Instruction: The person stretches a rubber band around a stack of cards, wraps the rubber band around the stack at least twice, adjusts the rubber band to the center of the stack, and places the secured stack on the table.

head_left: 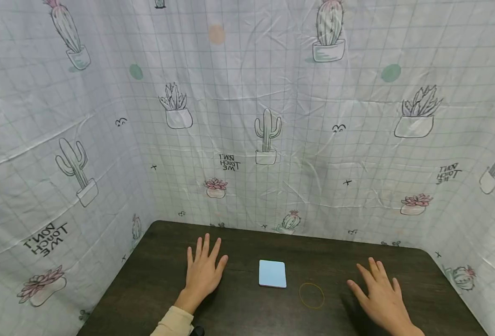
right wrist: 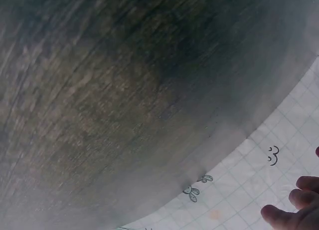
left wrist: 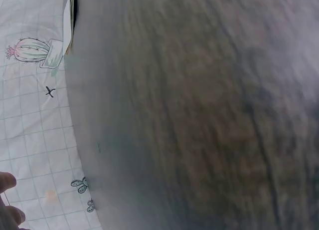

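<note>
- While the left hand (head_left: 203, 273) lies left of centre in the lower part of the head view, its fingers are spread and grip nothing; its fingertips point toward the top of the frame.
- At the lower right, the right hand (head_left: 380, 298) is likewise released, fingers apart and holding nothing (a soft shadow falls to its left); whether either palm touches the tabletop, I cannot tell.
- Between the 2 hands, just below the middle of the head view, 1 light-blue square pad (head_left: 272, 274) lies flat, nearer to the left hand than to the right.
- Just below and right of the pad, well apart from both hands, 1 thin yellow rubber band (head_left: 300, 297) forms a loose ring.
- Under these 2 things is a dark wooden tabletop (head_left: 239, 308), filling the bottom centre.
- At the lower left, a beige sleeve (head_left: 173, 322) ends at the left wrist, beside a black object (head_left: 198, 331) cut by the bottom edge.
- Behind, a white gridded cloth (head_left: 230, 93) printed with potted cacti fills the upper frame (its lettering reads backwards).
- Both wrist views show mostly blurred wood, with fingertips at the lower left and lower right respectively.
</note>
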The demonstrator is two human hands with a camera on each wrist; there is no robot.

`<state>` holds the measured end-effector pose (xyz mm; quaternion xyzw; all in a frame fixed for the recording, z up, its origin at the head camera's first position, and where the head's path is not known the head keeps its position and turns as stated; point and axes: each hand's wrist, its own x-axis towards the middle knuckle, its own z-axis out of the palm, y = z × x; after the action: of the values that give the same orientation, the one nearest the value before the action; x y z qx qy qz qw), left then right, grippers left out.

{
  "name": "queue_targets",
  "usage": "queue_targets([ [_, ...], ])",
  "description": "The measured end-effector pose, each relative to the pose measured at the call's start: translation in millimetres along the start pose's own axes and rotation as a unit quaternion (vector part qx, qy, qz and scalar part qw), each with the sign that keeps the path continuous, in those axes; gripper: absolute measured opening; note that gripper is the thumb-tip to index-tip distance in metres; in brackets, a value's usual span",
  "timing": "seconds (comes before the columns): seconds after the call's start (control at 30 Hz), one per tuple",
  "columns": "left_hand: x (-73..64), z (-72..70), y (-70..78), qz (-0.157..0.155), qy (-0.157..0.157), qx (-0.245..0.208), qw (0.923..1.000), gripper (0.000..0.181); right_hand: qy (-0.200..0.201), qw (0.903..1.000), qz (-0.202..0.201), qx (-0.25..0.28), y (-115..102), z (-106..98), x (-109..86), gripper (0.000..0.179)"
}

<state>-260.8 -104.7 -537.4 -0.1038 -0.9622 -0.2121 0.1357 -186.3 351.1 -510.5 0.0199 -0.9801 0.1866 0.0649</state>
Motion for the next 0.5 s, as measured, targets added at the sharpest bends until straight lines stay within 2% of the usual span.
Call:
queue_targets([
  [0.23, 1.4, 0.5, 4.6, -0.004, 0.001, -0.017, 0.9999, 0.063, 0.018, 0.9998, 0.005, -0.01, -2, -2, 1.5, 0.085],
  [0.5, 3.9, 0.0, 13.5, -0.017, -0.004, -0.073, 0.9972, 0.065, 0.025, 0.9993, 0.021, 0.015, -7, -4, 2.5, 0.084],
])
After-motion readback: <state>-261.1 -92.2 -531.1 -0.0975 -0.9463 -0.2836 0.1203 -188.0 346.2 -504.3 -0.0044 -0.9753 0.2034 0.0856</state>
